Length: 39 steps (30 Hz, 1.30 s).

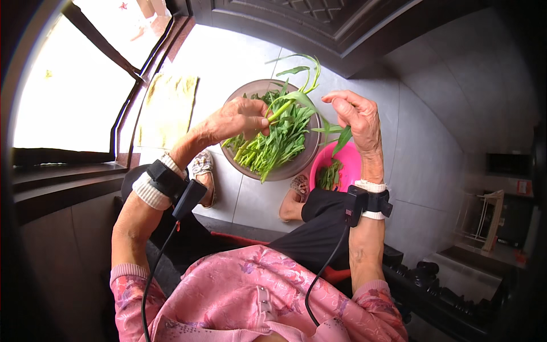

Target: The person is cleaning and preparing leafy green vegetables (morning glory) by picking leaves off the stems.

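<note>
My left hand (243, 117) pinches the lower end of a leafy green stem (283, 110), which looks like water spinach. The stem slants up and right above a wide round basin (308, 156) on the floor. Inside the basin lies a heap of the same greens (280, 143), cut ends toward the lower left. My right hand (357, 117) is raised right of the basin, its fingers curled around green leaves (343, 139) that hang below the palm. Under those leaves stands a pink plastic bowl (352, 160) holding some loose leaves (329, 176).
Both feet in patterned shoes (202, 164) rest on grey floor tiles (256, 199) near the basin. A yellowish mat (169, 111) lies by the bright doorway at left. A dark panelled door (295, 25) stands beyond the basin. Cables run from both wrist straps.
</note>
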Each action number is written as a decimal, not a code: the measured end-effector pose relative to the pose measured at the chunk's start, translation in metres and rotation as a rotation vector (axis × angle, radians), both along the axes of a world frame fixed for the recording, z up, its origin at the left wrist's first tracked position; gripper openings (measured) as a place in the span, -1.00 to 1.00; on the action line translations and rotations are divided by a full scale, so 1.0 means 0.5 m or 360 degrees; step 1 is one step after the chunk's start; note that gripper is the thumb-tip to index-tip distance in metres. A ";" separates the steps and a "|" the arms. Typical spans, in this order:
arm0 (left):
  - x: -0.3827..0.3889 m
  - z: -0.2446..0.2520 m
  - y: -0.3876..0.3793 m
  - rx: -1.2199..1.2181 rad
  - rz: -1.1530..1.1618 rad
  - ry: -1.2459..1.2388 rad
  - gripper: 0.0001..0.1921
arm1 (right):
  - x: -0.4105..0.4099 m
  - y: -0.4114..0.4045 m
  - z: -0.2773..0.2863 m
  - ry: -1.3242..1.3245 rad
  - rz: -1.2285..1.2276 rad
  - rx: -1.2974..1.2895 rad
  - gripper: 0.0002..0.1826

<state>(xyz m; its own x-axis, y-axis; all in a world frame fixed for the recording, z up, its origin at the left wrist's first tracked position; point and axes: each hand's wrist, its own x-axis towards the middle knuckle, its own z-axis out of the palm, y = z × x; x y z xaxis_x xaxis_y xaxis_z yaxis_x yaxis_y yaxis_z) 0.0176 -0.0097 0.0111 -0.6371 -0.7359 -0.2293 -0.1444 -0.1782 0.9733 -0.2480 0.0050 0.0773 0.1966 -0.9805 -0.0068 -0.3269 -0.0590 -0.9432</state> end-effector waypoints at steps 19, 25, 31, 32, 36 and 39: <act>-0.004 0.000 -0.005 -0.0255 -0.0068 -0.0252 -0.86 | 0.015 -0.013 -0.020 -0.0226 -0.0279 -0.0030 -0.85; -0.005 -0.014 -0.007 -0.0377 0.0013 -0.0346 -0.86 | 0.018 -0.011 -0.013 -0.0495 -0.0064 0.0190 -0.83; -0.008 -0.009 -0.008 -0.0484 0.0113 -0.0439 -0.86 | 0.017 -0.007 -0.009 -0.0570 0.0018 0.0231 -0.80; -0.008 -0.008 -0.007 -0.0495 0.0148 -0.0463 -0.85 | 0.014 -0.008 -0.011 -0.0559 0.0067 0.0222 -0.79; -0.011 -0.018 -0.011 -0.0578 0.0223 -0.0492 -0.83 | 0.011 -0.008 -0.012 -0.0557 0.0100 0.0236 -0.81; -0.017 0.005 -0.008 -0.0634 0.0295 -0.0615 -0.84 | 0.007 -0.011 -0.017 -0.0606 0.0182 0.0276 -0.82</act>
